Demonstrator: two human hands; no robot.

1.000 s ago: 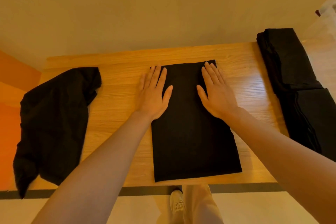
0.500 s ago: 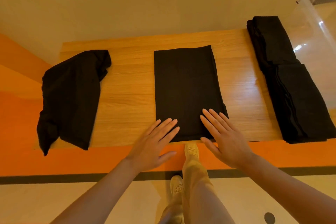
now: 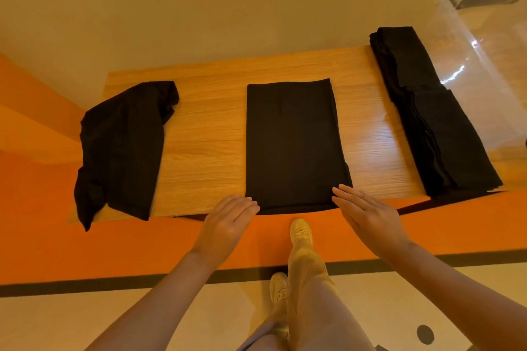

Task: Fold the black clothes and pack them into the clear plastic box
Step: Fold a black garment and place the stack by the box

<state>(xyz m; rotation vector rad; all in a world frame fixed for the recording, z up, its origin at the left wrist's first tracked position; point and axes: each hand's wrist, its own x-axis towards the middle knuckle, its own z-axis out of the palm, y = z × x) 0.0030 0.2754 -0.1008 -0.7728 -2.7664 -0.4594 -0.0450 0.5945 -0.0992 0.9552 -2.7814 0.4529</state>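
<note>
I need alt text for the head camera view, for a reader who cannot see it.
Two open hands, left hand and right hand, reach the near edge of a folded black garment on a wooden table. An unfolded black garment lies left, a folded black stack right, beside a clear plastic box.

Warm, yellowish indoor light filled the frame fairly evenly, leaving a pale sheen on the wooden table [image 3: 205, 148] right of centre and small white glints on the clear plastic box [image 3: 482, 45] at the upper right. The black clothes read as nearly flat dark shapes with little fold detail, and a thin dark shadow ran under the table's near edge. Wide-angle distortion bowed the table edges and stretched the forearms toward the lower corners, and the whole picture looked slightly soft
</note>
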